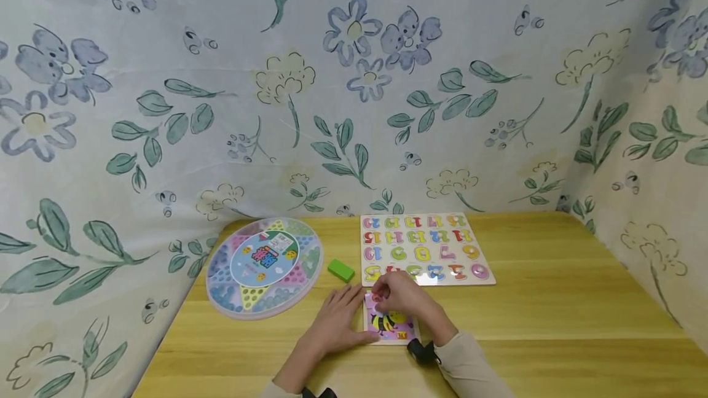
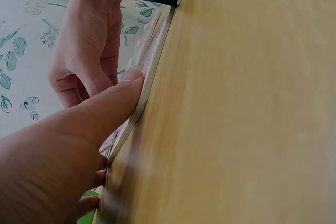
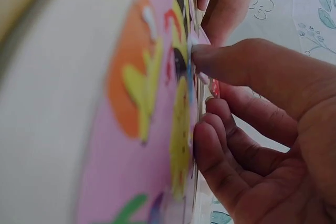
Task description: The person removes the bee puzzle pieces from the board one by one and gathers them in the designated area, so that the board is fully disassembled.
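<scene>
A small pink puzzle (image 1: 406,335) with a yellow-and-black bee lies in a light wooden tray on the table. My right hand (image 1: 408,295) is over its upper part, thumb and index finger pinching a puzzle piece (image 3: 215,87) with pink and red on it. Fingers partly cover that piece, and its fit against the tray cannot be made out. Along the tray's left side rests my left hand (image 1: 336,323), its fingers extended and its thumb pressing the near edge. The left wrist view shows this thumb (image 2: 123,93) on the tray's rim.
A white number board (image 1: 426,244) with colourful numerals stands just beyond the puzzle. To the left are a green block (image 1: 341,270) and a round, clear-rimmed board game case (image 1: 265,269). Floral cloth (image 1: 354,140) hangs behind the wooden table (image 1: 553,300).
</scene>
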Demonstrator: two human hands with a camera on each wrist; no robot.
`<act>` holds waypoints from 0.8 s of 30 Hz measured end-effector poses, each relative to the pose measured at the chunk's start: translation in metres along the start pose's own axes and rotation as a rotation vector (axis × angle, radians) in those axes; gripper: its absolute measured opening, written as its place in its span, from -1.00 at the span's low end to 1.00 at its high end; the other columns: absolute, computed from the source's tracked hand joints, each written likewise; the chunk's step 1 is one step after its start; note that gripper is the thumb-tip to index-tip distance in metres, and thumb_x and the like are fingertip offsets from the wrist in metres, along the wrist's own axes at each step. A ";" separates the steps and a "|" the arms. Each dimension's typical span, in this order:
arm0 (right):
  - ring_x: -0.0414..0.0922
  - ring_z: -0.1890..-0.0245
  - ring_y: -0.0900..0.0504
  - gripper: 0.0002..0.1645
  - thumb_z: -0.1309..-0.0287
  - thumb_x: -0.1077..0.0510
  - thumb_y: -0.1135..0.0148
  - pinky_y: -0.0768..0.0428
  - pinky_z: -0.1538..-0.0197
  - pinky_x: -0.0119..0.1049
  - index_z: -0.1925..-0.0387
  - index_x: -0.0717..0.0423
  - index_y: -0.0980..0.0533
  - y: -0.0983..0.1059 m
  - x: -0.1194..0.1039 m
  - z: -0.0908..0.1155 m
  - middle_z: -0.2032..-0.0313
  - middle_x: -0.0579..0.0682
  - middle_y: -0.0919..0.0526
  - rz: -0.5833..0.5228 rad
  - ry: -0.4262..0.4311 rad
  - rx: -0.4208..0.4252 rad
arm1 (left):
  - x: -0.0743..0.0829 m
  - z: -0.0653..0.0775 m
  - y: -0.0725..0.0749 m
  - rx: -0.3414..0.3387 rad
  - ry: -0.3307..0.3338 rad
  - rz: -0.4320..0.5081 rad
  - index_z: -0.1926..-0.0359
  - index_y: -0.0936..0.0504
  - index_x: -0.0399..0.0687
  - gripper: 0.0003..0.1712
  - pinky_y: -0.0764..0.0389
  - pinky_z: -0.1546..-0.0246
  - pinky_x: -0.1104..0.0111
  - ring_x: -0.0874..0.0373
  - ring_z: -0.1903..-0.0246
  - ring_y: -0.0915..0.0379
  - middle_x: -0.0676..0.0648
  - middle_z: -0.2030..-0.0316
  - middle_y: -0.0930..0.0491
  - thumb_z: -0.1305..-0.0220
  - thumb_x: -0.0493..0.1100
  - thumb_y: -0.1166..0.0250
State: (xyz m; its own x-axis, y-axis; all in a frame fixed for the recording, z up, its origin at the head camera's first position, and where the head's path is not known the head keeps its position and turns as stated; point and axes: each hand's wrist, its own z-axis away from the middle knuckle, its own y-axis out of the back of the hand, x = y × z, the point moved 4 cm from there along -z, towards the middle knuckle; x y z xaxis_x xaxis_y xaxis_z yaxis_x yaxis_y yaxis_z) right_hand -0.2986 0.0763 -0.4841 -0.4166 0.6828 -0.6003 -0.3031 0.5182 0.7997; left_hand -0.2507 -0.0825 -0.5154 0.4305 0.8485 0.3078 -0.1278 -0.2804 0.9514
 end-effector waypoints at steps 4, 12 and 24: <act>-0.26 0.41 -0.52 -0.68 0.15 0.21 -0.53 -0.51 0.32 -0.43 0.26 0.10 -0.67 0.001 -0.002 0.001 0.42 -0.15 -0.65 -0.007 -0.002 0.001 | 0.000 0.000 0.001 0.005 -0.006 -0.008 -0.49 -0.15 -0.02 0.18 -0.06 -0.48 -0.08 -0.10 -0.50 0.03 -0.06 -0.50 -0.12 -0.04 0.60 -0.12; -0.28 0.42 -0.53 -0.70 0.15 0.23 -0.51 -0.53 0.33 -0.45 0.26 0.11 -0.68 0.001 -0.001 0.000 0.42 -0.14 -0.67 -0.001 0.017 0.023 | 0.000 0.000 -0.001 0.001 -0.009 -0.015 -0.50 -0.14 -0.01 0.18 -0.05 -0.48 -0.08 -0.09 -0.50 0.04 -0.06 -0.50 -0.11 -0.05 0.61 -0.09; -0.29 0.41 -0.57 -0.65 0.16 0.27 -0.48 -0.57 0.32 -0.47 0.21 0.13 -0.68 0.000 0.002 0.000 0.40 -0.14 -0.69 -0.023 0.029 -0.005 | -0.002 0.000 -0.003 0.010 -0.012 -0.018 -0.50 -0.14 -0.03 0.20 -0.07 -0.48 -0.08 -0.10 -0.50 0.03 -0.06 -0.50 -0.12 -0.04 0.63 -0.08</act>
State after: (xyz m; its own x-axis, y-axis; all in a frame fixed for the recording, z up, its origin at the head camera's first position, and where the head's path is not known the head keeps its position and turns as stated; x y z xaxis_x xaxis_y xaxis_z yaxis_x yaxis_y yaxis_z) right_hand -0.2990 0.0773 -0.4855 -0.4346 0.6554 -0.6177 -0.3170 0.5306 0.7861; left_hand -0.2513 -0.0831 -0.5184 0.4433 0.8481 0.2903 -0.1110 -0.2694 0.9566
